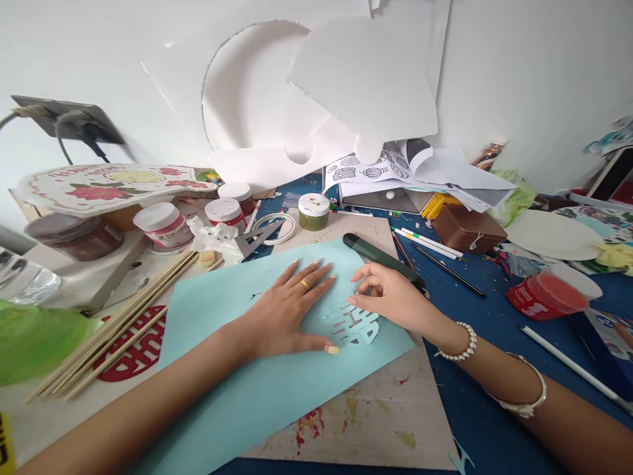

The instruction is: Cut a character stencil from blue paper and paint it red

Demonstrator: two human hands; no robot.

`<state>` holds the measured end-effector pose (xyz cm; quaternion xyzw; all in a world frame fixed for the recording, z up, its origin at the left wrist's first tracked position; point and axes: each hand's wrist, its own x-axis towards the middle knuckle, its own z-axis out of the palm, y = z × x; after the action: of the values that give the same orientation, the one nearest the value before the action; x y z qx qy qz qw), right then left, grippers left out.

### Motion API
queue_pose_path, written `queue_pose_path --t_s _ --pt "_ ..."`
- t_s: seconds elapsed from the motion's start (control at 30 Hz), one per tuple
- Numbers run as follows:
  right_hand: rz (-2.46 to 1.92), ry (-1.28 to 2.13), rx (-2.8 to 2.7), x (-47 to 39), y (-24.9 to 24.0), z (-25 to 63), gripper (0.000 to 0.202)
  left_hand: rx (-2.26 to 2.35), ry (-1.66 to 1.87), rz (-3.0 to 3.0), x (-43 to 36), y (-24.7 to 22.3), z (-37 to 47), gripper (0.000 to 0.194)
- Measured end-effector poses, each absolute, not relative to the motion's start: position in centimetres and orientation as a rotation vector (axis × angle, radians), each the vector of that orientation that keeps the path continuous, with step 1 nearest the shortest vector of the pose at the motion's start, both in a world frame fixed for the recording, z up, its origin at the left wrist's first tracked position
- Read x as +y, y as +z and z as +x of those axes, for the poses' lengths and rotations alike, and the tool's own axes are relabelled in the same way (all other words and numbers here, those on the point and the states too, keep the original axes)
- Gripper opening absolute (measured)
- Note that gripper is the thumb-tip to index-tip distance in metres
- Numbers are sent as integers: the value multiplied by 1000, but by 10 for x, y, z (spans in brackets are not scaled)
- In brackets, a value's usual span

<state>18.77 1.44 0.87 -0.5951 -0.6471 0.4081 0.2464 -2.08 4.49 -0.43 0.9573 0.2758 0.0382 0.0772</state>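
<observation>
A light blue sheet of paper (208,396) lies over a stained board (390,409). My left hand (281,310) is flat on the paper with its fingers spread, a ring on one finger. Right of its fingertips, a round cut-out pattern (356,323) shows in the sheet, some of its pieces loose or lifted. Just above that pattern is my right hand (388,293), its fingers curled and drawn together; whatever they pinch is too small to make out. A dark green utility knife (378,254) rests beyond the right hand, partly behind it.
At left, wooden sticks (128,323) lie across a red paper cut-out (136,356). Behind the sheet stand a green paint jar (314,212), a tape roll (284,227) and a grey triangle ruler (257,239). Pens (430,244), a brown box (467,227) and a red jar (546,297) are at right.
</observation>
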Motion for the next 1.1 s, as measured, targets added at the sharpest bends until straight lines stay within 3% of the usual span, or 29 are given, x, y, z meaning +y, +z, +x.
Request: queue_pose_path --t_s 0.1,0.3,1.1 --pt "-1590 1091 -1781 15 6 187 18 828 129 2859 44 -4 -21 92" --pt "-1525 1275 -1639 16 2 191 22 825 138 2855 45 -5 -20 92" --pt "-1536 1402 -1560 15 3 193 19 818 185 2854 44 -9 -22 90"
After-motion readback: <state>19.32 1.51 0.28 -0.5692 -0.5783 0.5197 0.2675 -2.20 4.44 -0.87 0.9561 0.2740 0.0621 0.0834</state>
